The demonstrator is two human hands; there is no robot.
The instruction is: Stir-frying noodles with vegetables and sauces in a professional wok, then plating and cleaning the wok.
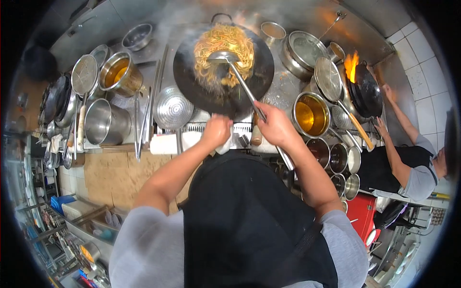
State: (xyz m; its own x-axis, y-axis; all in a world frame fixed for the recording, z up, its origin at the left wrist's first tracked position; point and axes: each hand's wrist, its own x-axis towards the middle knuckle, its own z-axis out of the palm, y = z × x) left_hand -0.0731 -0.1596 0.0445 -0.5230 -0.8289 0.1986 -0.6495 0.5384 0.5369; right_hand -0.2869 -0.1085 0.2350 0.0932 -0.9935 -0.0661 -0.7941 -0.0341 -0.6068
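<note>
A black wok (183, 75) is in front of me, and steam rises around it. Noodles mixed with vegetable bits (225, 37) are heaped toward its far side. My right hand (272, 122) grips the long metal handle of a wok ladle (223, 56), whose bowl rests against the noodles. At the wok's near edge my left hand (218, 132) is closed around a white cloth (225, 147), apparently over the wok's handle, which the fingers hide. A perforated metal skimmer (173, 108) lies just left of the wok.
Metal pots of yellow oil stand at left (121, 73) and right (310, 114). Wire strainers rest at left (84, 73) and right (327, 79). At far right a co-worker (399, 162) reaches toward another wok (367, 90) with flames (352, 66) beside it.
</note>
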